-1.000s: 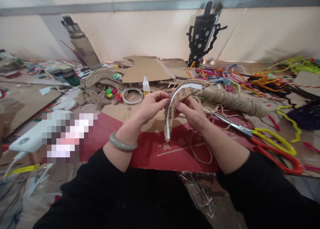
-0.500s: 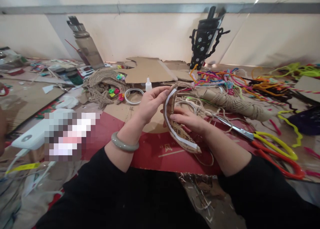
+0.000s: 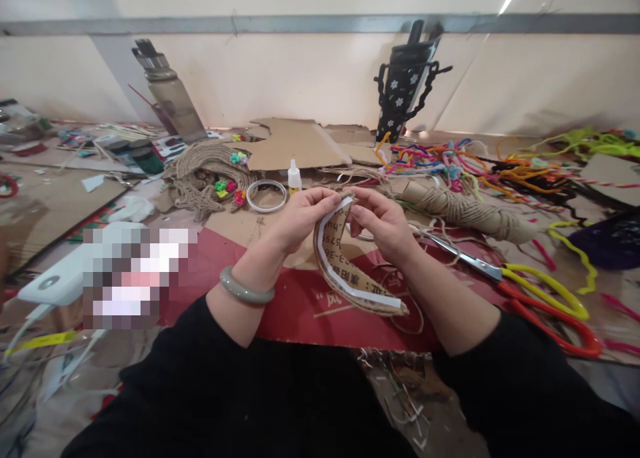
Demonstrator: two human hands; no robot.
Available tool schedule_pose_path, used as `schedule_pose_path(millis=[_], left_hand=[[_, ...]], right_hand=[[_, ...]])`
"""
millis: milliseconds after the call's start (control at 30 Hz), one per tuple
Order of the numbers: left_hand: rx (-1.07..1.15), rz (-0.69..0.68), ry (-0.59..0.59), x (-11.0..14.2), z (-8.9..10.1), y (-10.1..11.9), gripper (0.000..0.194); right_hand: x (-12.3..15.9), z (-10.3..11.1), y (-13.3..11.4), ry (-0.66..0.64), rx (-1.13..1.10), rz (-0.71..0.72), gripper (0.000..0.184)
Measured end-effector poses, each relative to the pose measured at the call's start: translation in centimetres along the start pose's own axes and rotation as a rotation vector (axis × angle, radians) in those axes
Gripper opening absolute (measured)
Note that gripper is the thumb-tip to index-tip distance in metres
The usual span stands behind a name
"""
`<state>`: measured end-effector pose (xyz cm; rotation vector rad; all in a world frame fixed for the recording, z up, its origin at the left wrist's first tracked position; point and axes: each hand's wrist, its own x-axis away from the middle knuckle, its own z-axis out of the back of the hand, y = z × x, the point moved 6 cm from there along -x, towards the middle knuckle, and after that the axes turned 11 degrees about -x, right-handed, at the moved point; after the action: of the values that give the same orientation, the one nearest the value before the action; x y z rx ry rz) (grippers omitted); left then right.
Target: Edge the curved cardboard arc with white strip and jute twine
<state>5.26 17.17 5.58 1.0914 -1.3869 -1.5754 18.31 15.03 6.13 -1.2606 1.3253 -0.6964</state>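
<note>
Left of centre, a coil of twine (image 3: 213,161) lies near a white ring (image 3: 267,196) and a small white bottle (image 3: 294,178). In mid-frame the left hand (image 3: 303,217) pinches the upper tip of a cardboard crescent (image 3: 336,261), held over red cardboard (image 3: 285,315); the work seems to be handling that tip. Its long axis slants from there to a lower-right tip, hollow facing upper right, white strip showing. The right hand (image 3: 383,221) curls its fingers at the same tip; whether it grips anything I can't tell. The next move probably calls for a steady pinch. Scissors (image 3: 493,269) lie farther right.
</note>
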Motion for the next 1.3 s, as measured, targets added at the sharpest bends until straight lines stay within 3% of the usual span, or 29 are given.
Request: schedule_pose_path(millis=[333, 567, 800, 967, 1167, 1233, 1300], left_hand=[[-0.185, 0.007, -0.006, 0.3, -0.3, -0.1, 0.03], [-0.233, -0.007, -0.036, 0.4, -0.9, 0.1, 0.027], [-0.154, 0.037, -0.037, 0.4, -0.7, -0.1, 0.026], [0.032, 0.084, 0.07, 0.0, 0.3, -0.4, 0.024], [0.313, 0.012, 0.362, -0.9, 3.2, -0.7, 0.018], [0.35, -0.001, 0.411, -1.1, 3.8, -1.0, 0.016], [0.344, -0.008, 0.449, -1.2, 4.2, -1.1, 0.014]], right_hand=[[0.1, 0.7, 0.0, 0.088, 0.025, 0.001, 0.038], [0.3, 0.9, -0.1, 0.106, 0.316, 0.01, 0.039], [0.2, 0.5, -0.2, 0.083, 0.21, 0.002, 0.048], [0.0, 0.9, 0.6, 0.112, 0.089, -0.028, 0.055], [-0.2, 1.7, 1.1, 0.148, 0.056, -0.015, 0.038], [-0.2, 1.3, 0.8, 0.088, 0.105, -0.004, 0.039], [0.0, 0.2, 0.7, -0.065, 0.15, -0.015, 0.052]])
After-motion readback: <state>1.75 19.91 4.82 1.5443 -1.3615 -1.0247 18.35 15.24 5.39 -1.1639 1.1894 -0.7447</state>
